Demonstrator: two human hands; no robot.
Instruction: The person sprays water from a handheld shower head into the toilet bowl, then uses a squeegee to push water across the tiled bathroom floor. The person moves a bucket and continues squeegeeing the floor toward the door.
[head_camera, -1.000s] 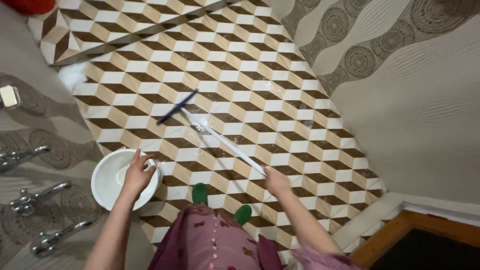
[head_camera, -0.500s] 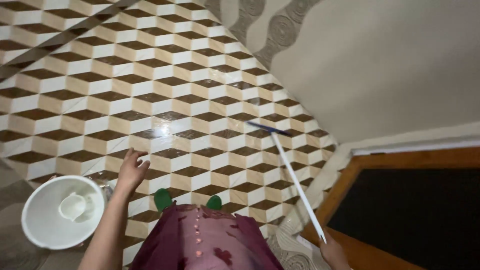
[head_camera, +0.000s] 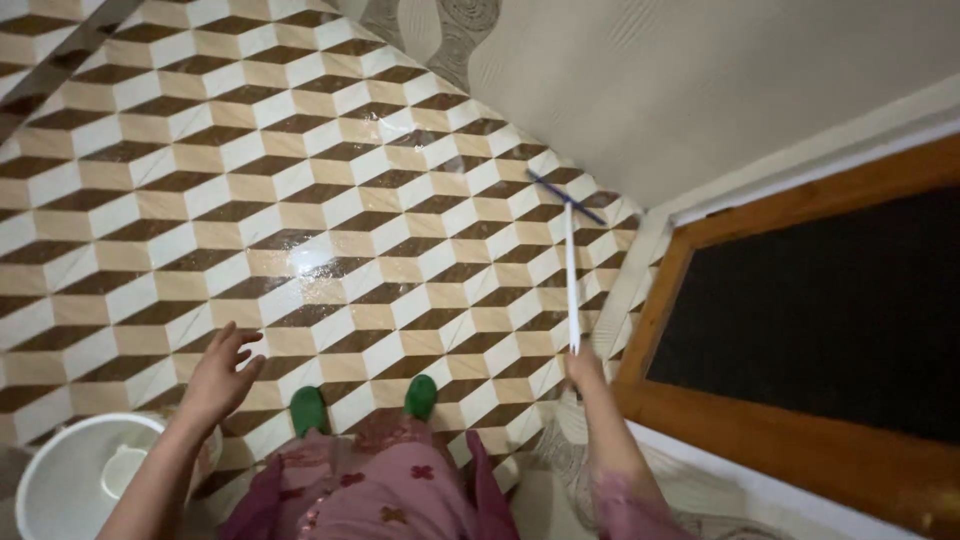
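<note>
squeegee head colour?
Dark blue head on a white pole, held in the right hand. Head view shows it, near the wall.

The white round plastic bucket (head_camera: 75, 480) sits on the cube-patterned tiled floor (head_camera: 300, 200) at far left; the long white-handled floor squeegee (head_camera: 570, 270) stands right, beside the wooden-framed door (head_camera: 800, 330).

Pink dress (head_camera: 385, 490) with darker flower print, button row down front. Loose pink sleeve (head_camera: 625, 505) at right arm. Left arm bare. Green slippers (head_camera: 421, 396) on feet.
</note>
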